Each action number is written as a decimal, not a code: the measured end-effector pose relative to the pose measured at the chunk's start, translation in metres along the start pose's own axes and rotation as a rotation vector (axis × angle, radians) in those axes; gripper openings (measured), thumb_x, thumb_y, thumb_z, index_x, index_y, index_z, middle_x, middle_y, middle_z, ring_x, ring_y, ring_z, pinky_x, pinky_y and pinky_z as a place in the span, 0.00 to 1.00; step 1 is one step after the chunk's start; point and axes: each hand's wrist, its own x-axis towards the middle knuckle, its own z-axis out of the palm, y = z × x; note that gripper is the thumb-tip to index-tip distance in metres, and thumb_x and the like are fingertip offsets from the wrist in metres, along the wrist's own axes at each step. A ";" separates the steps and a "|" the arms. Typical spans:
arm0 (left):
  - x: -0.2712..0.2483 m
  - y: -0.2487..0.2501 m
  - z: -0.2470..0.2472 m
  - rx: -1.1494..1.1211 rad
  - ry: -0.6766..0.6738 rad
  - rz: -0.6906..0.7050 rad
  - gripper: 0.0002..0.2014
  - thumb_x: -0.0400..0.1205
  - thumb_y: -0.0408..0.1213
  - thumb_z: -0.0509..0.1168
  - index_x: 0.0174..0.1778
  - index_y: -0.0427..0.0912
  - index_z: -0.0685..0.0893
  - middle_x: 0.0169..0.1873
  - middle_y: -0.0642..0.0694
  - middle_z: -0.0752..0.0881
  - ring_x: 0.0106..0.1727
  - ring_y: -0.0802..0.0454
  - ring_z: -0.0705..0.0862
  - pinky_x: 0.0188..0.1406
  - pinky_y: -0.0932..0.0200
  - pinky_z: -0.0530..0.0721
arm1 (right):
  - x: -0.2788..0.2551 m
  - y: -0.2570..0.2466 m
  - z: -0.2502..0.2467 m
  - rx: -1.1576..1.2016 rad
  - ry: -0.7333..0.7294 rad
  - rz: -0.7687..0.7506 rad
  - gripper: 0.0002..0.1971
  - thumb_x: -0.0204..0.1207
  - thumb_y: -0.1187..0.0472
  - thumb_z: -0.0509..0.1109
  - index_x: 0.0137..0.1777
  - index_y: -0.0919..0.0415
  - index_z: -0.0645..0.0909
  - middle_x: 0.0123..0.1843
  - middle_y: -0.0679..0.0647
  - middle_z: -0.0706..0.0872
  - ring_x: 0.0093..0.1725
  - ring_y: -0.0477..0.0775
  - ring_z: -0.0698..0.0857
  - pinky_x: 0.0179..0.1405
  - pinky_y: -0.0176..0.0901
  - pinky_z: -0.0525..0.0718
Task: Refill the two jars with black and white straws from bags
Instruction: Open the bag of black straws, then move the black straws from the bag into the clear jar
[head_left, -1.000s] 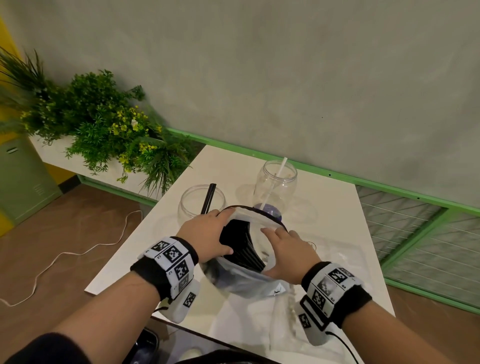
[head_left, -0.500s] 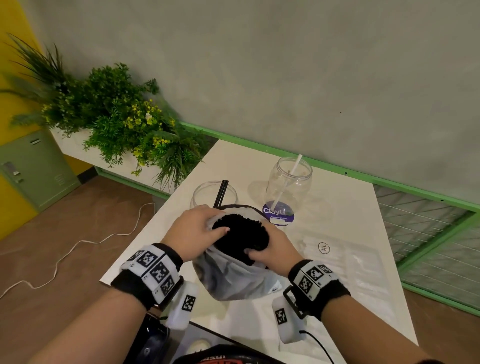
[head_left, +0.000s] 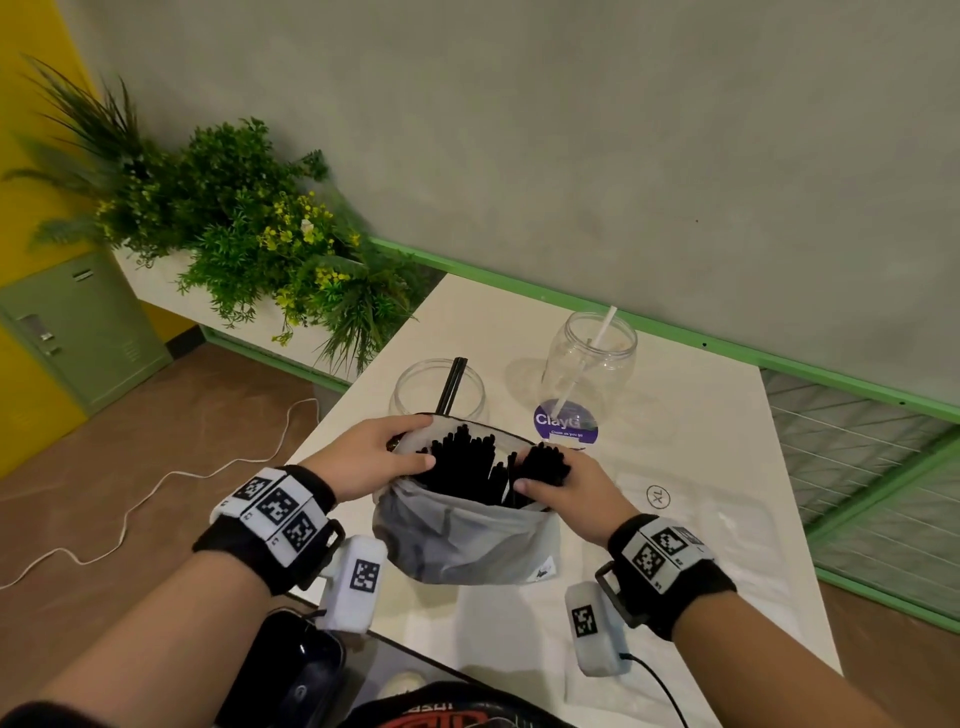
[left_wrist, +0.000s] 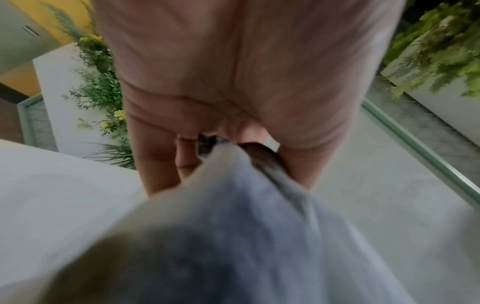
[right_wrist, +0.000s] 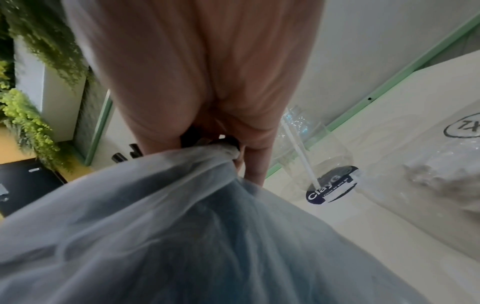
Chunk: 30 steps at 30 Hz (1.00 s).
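A translucent grey bag (head_left: 467, 540) full of black straws (head_left: 470, 462) stands on the white table (head_left: 675, 613) before me. My left hand (head_left: 382, 457) pinches the bag's left rim (left_wrist: 233, 164). My right hand (head_left: 563, 480) grips a bunch of black straws (head_left: 545, 460) at the bag's right rim (right_wrist: 207, 162). Behind the bag stand two clear jars: the left jar (head_left: 415, 392) holds two black straws (head_left: 452, 384), the right jar (head_left: 589, 364) (right_wrist: 314, 156) holds one white straw (head_left: 584, 358).
A flat clear bag marked XL (head_left: 660, 496) (right_wrist: 462, 128) lies right of my right hand. A purple round sticker (head_left: 565, 423) sits by the right jar. Green plants (head_left: 249, 234) stand past the table's left edge. A dark object (head_left: 301, 675) lies near my left forearm.
The bag's mouth has been pulled wider and the straw tops stand exposed. My right hand has closed round a bunch of black straws at the right rim. The view has shifted left.
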 end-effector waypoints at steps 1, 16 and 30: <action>0.001 0.000 0.001 -0.061 -0.027 -0.030 0.28 0.79 0.42 0.70 0.76 0.50 0.73 0.72 0.52 0.76 0.70 0.56 0.74 0.65 0.65 0.72 | -0.001 0.001 0.000 -0.022 -0.022 0.012 0.13 0.75 0.64 0.75 0.57 0.51 0.83 0.52 0.44 0.88 0.52 0.36 0.85 0.54 0.28 0.79; 0.014 0.009 0.006 0.052 0.027 -0.138 0.14 0.82 0.43 0.63 0.47 0.38 0.90 0.51 0.42 0.89 0.54 0.47 0.84 0.55 0.55 0.79 | -0.003 0.001 0.018 0.062 -0.169 -0.030 0.45 0.60 0.56 0.84 0.76 0.47 0.65 0.71 0.42 0.77 0.72 0.38 0.74 0.76 0.47 0.71; -0.017 -0.001 0.046 0.492 0.085 0.092 0.36 0.67 0.53 0.70 0.74 0.62 0.69 0.60 0.51 0.87 0.60 0.50 0.84 0.57 0.55 0.81 | 0.003 0.012 0.036 0.007 -0.109 -0.077 0.42 0.55 0.56 0.84 0.70 0.46 0.68 0.68 0.47 0.76 0.69 0.45 0.75 0.72 0.40 0.73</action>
